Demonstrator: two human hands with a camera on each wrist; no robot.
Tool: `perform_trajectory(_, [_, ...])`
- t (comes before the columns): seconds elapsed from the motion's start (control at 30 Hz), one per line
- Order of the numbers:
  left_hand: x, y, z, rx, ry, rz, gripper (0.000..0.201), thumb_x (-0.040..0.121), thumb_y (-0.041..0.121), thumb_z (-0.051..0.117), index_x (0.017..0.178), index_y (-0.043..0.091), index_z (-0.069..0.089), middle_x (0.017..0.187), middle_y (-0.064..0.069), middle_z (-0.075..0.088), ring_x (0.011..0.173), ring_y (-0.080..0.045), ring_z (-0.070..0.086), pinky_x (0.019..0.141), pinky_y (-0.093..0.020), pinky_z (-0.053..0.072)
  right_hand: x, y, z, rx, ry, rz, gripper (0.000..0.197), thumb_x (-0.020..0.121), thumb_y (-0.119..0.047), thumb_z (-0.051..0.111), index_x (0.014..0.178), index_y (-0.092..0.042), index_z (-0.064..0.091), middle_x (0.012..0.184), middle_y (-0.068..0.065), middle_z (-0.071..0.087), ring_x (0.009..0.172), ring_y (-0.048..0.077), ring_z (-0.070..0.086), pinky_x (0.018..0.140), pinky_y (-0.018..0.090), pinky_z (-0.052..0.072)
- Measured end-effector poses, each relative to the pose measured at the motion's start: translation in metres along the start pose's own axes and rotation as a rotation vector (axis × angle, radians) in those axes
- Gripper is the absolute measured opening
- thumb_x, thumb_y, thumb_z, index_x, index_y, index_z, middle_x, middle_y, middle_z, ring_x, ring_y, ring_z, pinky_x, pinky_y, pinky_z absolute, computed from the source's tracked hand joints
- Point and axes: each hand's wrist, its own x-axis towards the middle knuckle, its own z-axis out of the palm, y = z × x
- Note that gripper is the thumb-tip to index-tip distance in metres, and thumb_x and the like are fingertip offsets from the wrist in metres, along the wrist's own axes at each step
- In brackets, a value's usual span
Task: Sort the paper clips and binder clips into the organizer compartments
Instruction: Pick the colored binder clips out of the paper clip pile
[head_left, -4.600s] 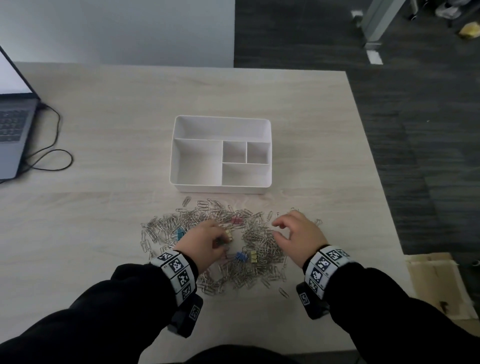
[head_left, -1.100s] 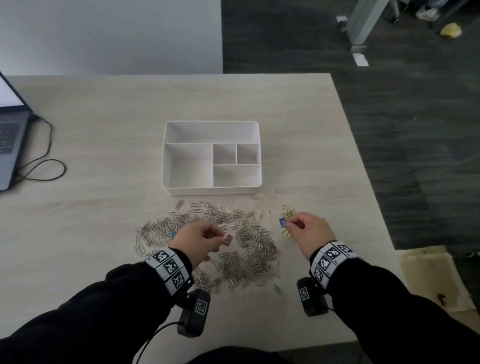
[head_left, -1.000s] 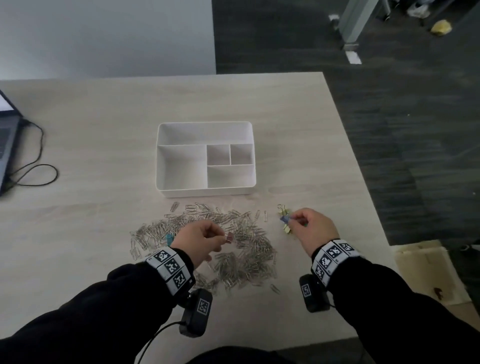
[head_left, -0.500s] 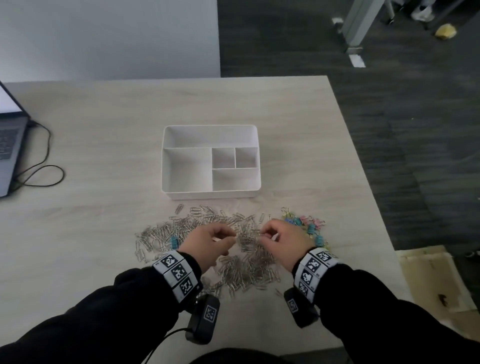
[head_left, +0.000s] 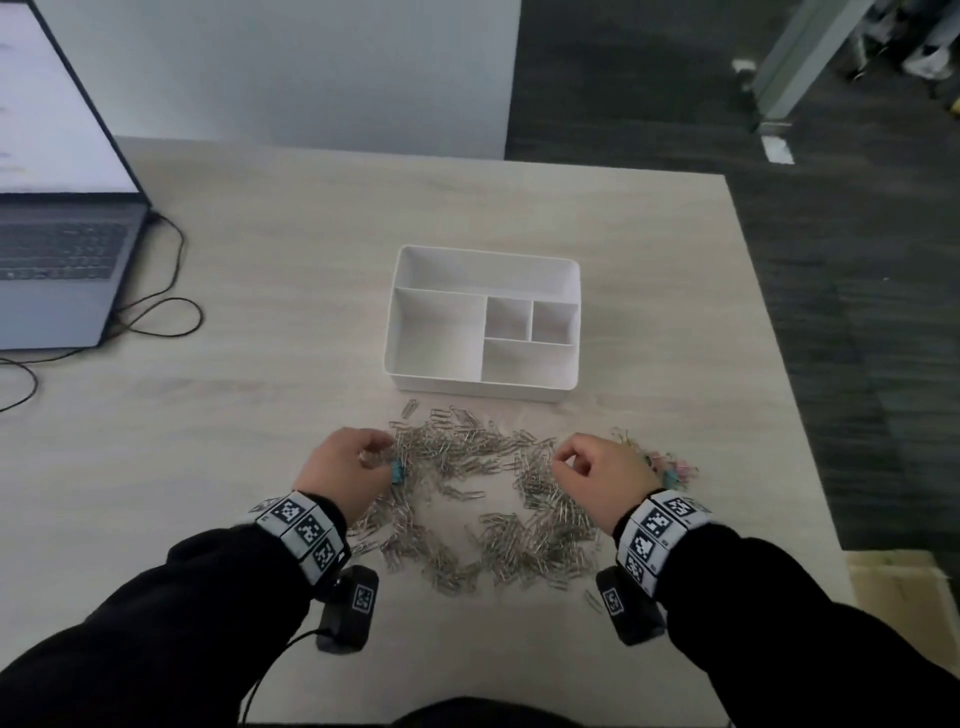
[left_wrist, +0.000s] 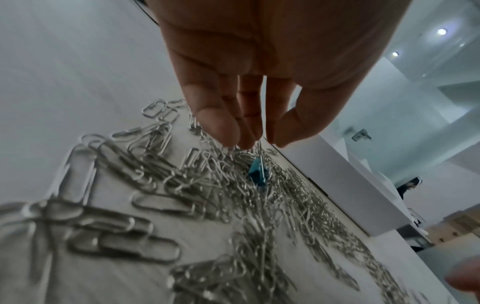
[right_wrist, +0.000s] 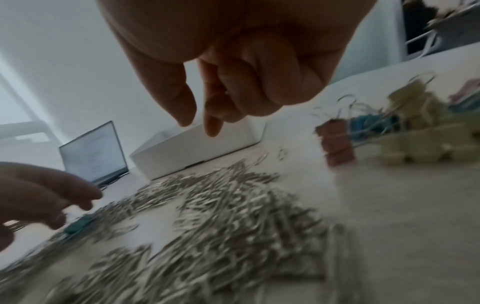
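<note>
A white organizer (head_left: 478, 387) with several empty compartments stands mid-table. In front of it lies a wide heap of silver paper clips (head_left: 467, 457). My left hand (head_left: 387, 457) is at the heap's left edge. In the left wrist view its thumb and fingers (left_wrist: 262, 142) pinch the wire handle of a teal binder clip (left_wrist: 257, 174) resting on the paper clips (left_wrist: 155, 185). My right hand (head_left: 563, 460) hovers over the heap's right side. Its thumb and index finger (right_wrist: 200, 125) are slightly apart and hold nothing. A cluster of coloured binder clips (head_left: 670, 470) lies just right of it.
An open laptop (head_left: 57, 249) sits at the far left with a black cable (head_left: 156, 312) looping across the table. The table's right edge (head_left: 769, 364) drops to dark carpet. Cardboard (head_left: 893, 577) lies on the floor at the lower right.
My hands have moved apart: the left went left to the teal binder clip, the right drifted right. Earlier the right hand set a blue binder clip down in the cluster at right.
</note>
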Motion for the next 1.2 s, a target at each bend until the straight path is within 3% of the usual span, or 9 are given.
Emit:
perform_trajectory(0.13, [-0.001,0.000,0.004,0.116,-0.045,0.054,0.026,0.079,0.020,0.070,0.103,0.028,0.071,0.097,0.006,0.065,0.081,-0.011,0.061,0.080,-0.025,0.050,-0.007,-0.010,0.013,-0.025,-0.068,-0.049,0.015,0.090,-0.044,0.054,0.086,-0.033,0.063,0.069,-0.008,0.064,0.062,0.006,0.057,0.062,0.029,0.054])
perform_trajectory(0.27, [-0.005,-0.001,0.004,0.144,-0.050,0.012,0.017,0.080,0.020,0.070,0.089,0.035,0.070,0.084,0.013,0.066,0.078,-0.007,0.061,0.081,-0.029,0.054,-0.013,-0.011,0.017,0.002,-0.093,-0.060,0.015,0.089,-0.045,0.054,0.085,-0.033,0.063,0.071,-0.009,0.064,0.062,0.005,0.057,0.066,0.031,0.056])
perform_trajectory(0.4, [-0.014,0.006,-0.002,-0.055,-0.059,-0.042,0.018,0.084,0.016,0.068,0.090,0.032,0.072,0.082,0.008,0.071,0.066,-0.012,0.066,0.065,-0.029,0.057,-0.018,-0.009,0.017,0.016,-0.097,-0.051,0.014,0.090,-0.044,0.054,0.086,-0.034,0.063,0.074,-0.011,0.066,0.066,0.004,0.060,0.068,0.031,0.057])
perform_trajectory(0.5, [-0.022,0.021,-0.004,-0.247,-0.077,-0.063,0.018,0.085,0.012,0.066,0.092,0.028,0.071,0.079,0.003,0.071,0.069,-0.021,0.069,0.061,-0.038,0.061,-0.024,-0.013,0.018,0.055,-0.085,-0.060,0.012,0.090,-0.043,0.056,0.088,-0.035,0.064,0.079,-0.013,0.067,0.073,0.004,0.062,0.071,0.029,0.058])
perform_trajectory(0.57, [-0.027,0.036,-0.001,-0.336,-0.110,-0.056,0.016,0.085,0.012,0.068,0.094,0.025,0.070,0.080,0.000,0.072,0.070,-0.019,0.068,0.060,-0.036,0.061,-0.028,-0.020,0.018,0.092,-0.075,-0.084,0.012,0.090,-0.040,0.058,0.098,-0.034,0.065,0.086,-0.014,0.066,0.077,0.001,0.061,0.073,0.025,0.056])
perform_trajectory(0.73, [-0.043,0.077,0.022,-0.379,-0.272,0.038,0.009,0.084,0.011,0.070,0.089,0.019,0.068,0.079,0.001,0.075,0.071,-0.015,0.069,0.061,-0.030,0.056,-0.038,-0.038,0.018,0.199,-0.107,-0.146,0.040,0.088,-0.043,0.063,0.126,-0.041,0.050,0.107,-0.019,0.061,0.076,0.000,0.061,0.064,0.017,0.049])
perform_trajectory(0.87, [-0.046,0.088,0.042,-0.308,-0.375,0.114,0.014,0.086,0.010,0.067,0.090,0.024,0.068,0.083,0.007,0.076,0.072,-0.010,0.070,0.059,-0.028,0.054,-0.039,-0.025,0.020,0.175,-0.046,-0.129,0.016,0.089,-0.030,0.064,0.105,-0.032,0.064,0.096,-0.011,0.068,0.079,0.006,0.063,0.075,0.030,0.055])
perform_trajectory(1.03, [-0.038,0.082,0.035,-0.040,-0.268,0.179,0.016,0.088,0.024,0.064,0.100,0.034,0.067,0.091,0.019,0.067,0.082,0.003,0.061,0.077,-0.021,0.052,-0.034,0.020,0.007,0.007,0.003,0.018,0.011,0.094,-0.030,0.058,0.103,-0.028,0.064,0.097,-0.012,0.067,0.084,0.006,0.062,0.075,0.022,0.052])
perform_trajectory(1.2, [-0.014,0.056,0.010,0.184,-0.083,0.182,0.030,0.085,0.033,0.065,0.115,0.031,0.062,0.122,0.012,0.055,0.113,-0.010,0.051,0.103,-0.033,0.042,-0.022,0.056,-0.015,-0.071,0.118,0.196,0.020,0.091,-0.024,0.059,0.111,-0.025,0.063,0.107,-0.002,0.067,0.089,0.019,0.062,0.082,0.030,0.051])
